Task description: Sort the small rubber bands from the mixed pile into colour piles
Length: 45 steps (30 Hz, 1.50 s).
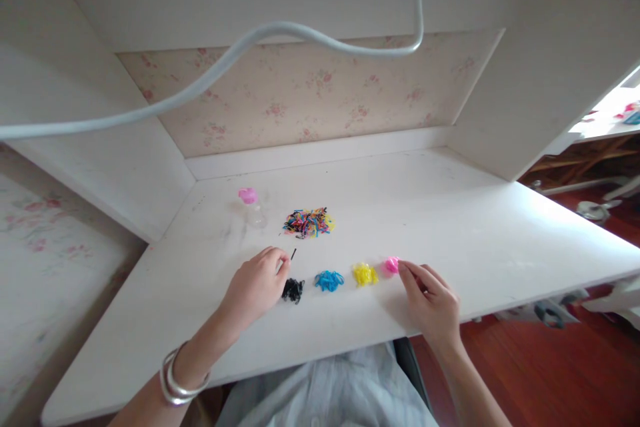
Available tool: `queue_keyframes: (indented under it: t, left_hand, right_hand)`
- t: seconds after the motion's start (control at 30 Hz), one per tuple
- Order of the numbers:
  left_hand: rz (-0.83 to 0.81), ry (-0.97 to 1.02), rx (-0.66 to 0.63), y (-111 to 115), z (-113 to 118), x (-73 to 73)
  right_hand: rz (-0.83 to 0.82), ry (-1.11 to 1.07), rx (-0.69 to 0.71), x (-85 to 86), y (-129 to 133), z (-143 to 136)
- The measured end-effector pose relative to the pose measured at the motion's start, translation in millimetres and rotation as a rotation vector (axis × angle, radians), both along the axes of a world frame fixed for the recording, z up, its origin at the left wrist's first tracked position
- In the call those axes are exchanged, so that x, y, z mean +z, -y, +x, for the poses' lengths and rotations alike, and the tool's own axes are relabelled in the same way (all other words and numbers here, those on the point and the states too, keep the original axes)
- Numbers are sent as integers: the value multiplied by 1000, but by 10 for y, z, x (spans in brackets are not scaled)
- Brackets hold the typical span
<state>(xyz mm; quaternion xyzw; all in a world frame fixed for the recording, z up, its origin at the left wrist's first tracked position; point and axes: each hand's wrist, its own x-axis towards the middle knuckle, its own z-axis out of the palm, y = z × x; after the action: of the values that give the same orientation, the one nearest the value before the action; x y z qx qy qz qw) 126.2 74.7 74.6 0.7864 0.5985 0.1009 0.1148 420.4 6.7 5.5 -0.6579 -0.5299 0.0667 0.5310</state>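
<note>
My left hand point(260, 282) is pinched on a small black rubber band point(293, 253) that sticks up past its fingertips. Just beside that hand lies a pile of black rubber bands point(293, 291). To its right, in a row, are a blue pile point(329, 281), a yellow pile point(365, 274) and a pink pile point(391, 265). My right hand point(431, 293) has thumb and forefinger pressed together at the right edge of the pink pile; whatever is between them is hidden. Behind the row sits a mixed, multicoloured heap of rubber bands point(309, 222).
A clear bottle point(257, 215) with a pink top point(247, 195) stands at the back left of the white desk point(400, 203). Above, a white cable point(295, 29) hangs across the view. Side panels point(500, 93) and a floral back wall point(320, 93) enclose the desk.
</note>
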Motion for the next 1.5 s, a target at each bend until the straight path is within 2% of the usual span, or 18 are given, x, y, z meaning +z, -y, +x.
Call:
queue_keyframes:
  t: [0.13,0.23,0.43,0.6,0.77,0.9,1.07,1.17,1.23,1.33,1.5]
  left_hand:
    - [-20,-44,40,305,-80,-39]
    - [-31,-92,43,409,-77,-89]
    - [-38,-70,33,407,-76,-152]
    - [-42,18,35,397,-148,-118]
    - [30,177,144,419,-463,-93]
    - [127,291,304,494,-857,-246]
    - [41,473,459,613,-1217,-547]
    - [31,559,554,652,-1294,-624]
    - [55,613,588,664,-1306,-627]
    - [62,666,580,677,-1305,-613]
    - [59,692,574,704,-1324,-619]
  right_hand:
    - [-11,8,1,-4,-1,-4]
    - [-18,26,-11,-4,-3,-6]
    - [-53,35,-28,2,-9,-17]
    - [-81,26,-39,13,-3,-31]
    - [-124,-32,-45,20,-22,-2]
    - [-188,-58,43,134,-90,-22]
    - [-295,210,385,472,-293,-359]
    - [-385,464,528,631,-497,-691]
    - [-446,620,555,669,-657,-915]
    - [-536,816,545,637,-905,-1204]
    - [-608,950,481,494,-1233,-1476]
